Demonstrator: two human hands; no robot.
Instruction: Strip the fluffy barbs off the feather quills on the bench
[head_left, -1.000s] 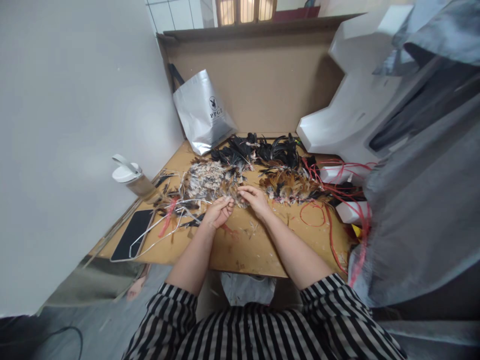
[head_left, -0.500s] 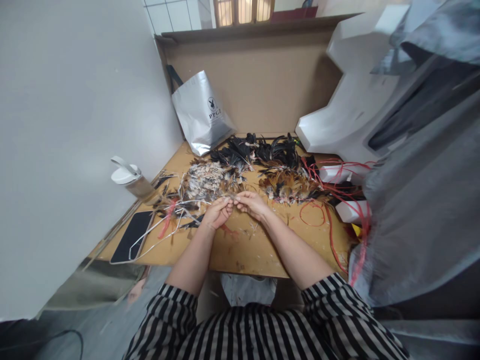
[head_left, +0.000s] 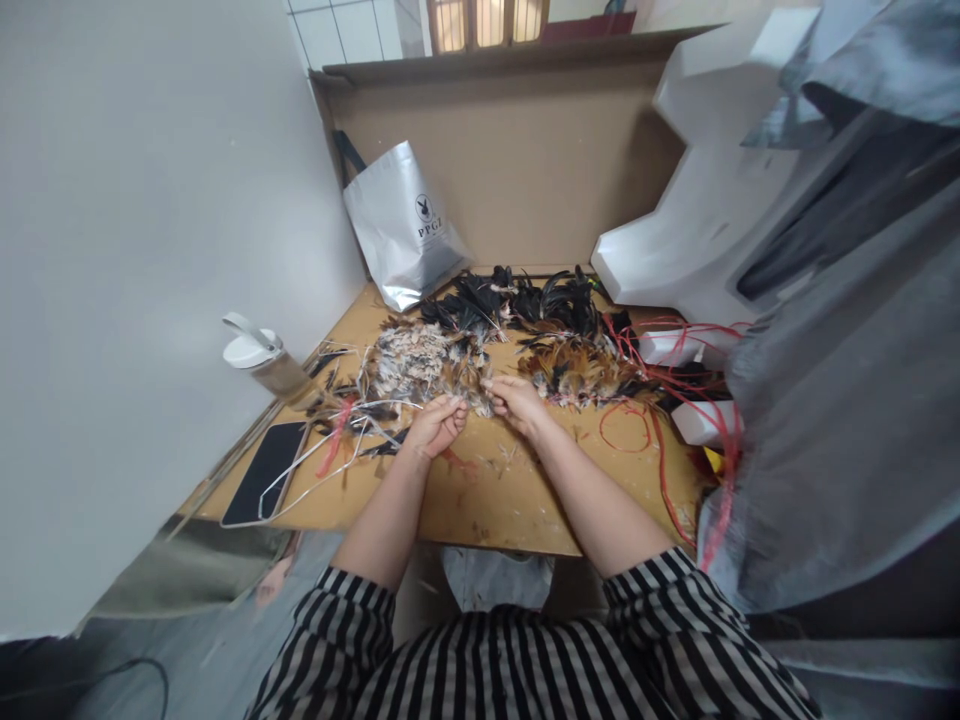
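Observation:
My left hand (head_left: 437, 426) is closed in a pinch above the front of the table; what its fingertips grip is too small to make out. Slightly apart to its right, my right hand (head_left: 517, 404) has thumb and forefinger pressed together at the edge of the feathers, and whatever they pinch is also unclear. Just beyond the hands lies a pile of pale and brown feathers (head_left: 409, 362). Brown feathers (head_left: 581, 372) form a second heap to the right, and long black feathers (head_left: 480, 305) lie behind both.
At the left are a phone (head_left: 264, 474), white strips (head_left: 315, 508) and a lidded bottle (head_left: 271, 372). A silver bag (head_left: 401, 225) leans at the back. Red strings (head_left: 661, 465) trail down the right, beside white blocks (head_left: 709, 424). A cardboard panel (head_left: 517, 160) closes the back.
My right hand has moved a little right and away from my left hand, so a gap now separates the fingertips. My left hand has stayed nearly still.

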